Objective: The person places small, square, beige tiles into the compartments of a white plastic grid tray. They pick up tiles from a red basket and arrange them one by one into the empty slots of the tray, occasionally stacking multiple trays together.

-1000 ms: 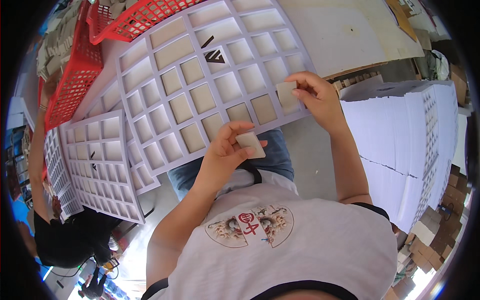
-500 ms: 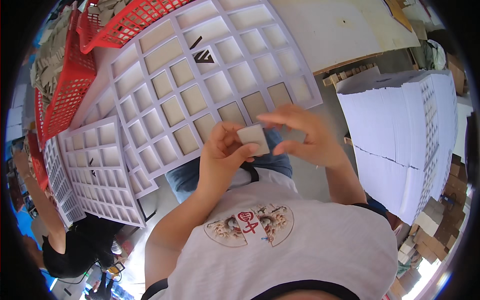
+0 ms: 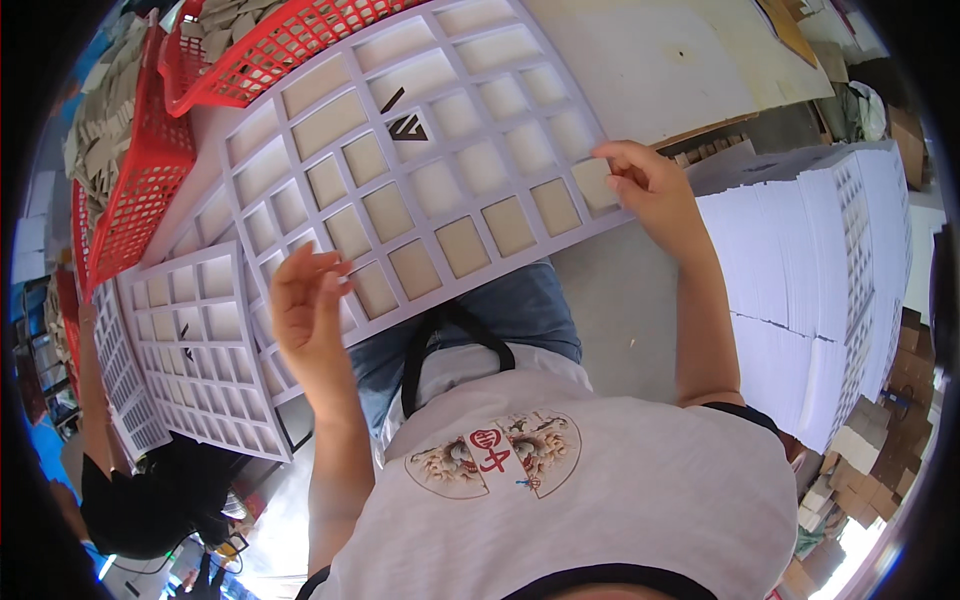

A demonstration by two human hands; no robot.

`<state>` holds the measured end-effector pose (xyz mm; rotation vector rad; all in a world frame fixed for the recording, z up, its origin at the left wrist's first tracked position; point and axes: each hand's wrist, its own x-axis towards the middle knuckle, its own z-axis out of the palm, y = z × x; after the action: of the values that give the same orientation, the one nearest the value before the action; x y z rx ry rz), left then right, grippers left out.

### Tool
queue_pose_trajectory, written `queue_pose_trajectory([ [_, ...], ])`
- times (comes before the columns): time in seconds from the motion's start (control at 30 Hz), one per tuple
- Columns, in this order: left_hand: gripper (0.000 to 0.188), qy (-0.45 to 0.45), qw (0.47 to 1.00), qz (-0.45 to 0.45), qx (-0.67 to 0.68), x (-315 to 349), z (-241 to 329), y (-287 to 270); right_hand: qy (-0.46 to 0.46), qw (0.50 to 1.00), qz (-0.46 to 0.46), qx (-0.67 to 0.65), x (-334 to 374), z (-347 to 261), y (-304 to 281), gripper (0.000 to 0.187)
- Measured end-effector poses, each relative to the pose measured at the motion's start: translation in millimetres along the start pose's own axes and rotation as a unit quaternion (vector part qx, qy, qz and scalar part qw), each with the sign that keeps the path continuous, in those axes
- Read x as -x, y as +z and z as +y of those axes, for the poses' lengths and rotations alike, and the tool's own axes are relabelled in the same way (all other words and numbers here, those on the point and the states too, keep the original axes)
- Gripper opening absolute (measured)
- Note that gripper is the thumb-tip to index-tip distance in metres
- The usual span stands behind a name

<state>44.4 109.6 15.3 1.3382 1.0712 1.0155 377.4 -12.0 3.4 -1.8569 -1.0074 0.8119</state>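
Note:
A large white compartment tray [image 3: 405, 178] lies before me, some of its square cells filled with grey-beige card squares [image 3: 508, 226]. At its near right corner, my right hand [image 3: 655, 195] has thumb and fingertips at the edges of one card square [image 3: 594, 186], which sits in or just over the end cell. My left hand [image 3: 312, 315] hovers by the tray's near left cells, its fingers loosely curled and apart from the thumb. No piece shows in it, though the palm side is partly hidden.
Red plastic baskets [image 3: 135, 165] full of card pieces stand at the far left. Smaller white trays [image 3: 195, 345] lie to the left, near another person's arm [image 3: 95, 390]. A tall stack of white sheets [image 3: 775, 290] rises at the right. Beyond the tray is a pale board [image 3: 665, 60].
My hands have parted from in front of my waist, where the left held a card square. The right went to the tray's right corner cell, now covered by a square; the left moved left.

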Motion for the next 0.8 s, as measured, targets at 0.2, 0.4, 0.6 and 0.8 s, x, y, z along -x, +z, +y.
queue_pose_trajectory([
  [0.2,0.032,0.072,0.976,0.138,-0.155,8.1,-23.7,-43.6,-0.149,0.920,0.093,0.350,14.8,-14.2,15.7,0.021],
  [0.4,0.037,0.101,0.949,0.144,-0.260,11.7,-31.9,-49.5,-0.279,0.874,0.041,0.395,26.2,-0.9,6.3,0.038],
  [0.6,0.045,0.077,0.927,0.112,-0.351,7.5,-23.8,-47.4,-0.179,0.948,-0.024,0.263,38.7,-0.9,-0.3,0.052],
  [0.8,0.045,0.006,0.956,0.118,-0.269,2.7,-25.4,-65.6,-0.159,0.944,-0.091,0.275,40.4,-7.7,-8.7,0.059],
])
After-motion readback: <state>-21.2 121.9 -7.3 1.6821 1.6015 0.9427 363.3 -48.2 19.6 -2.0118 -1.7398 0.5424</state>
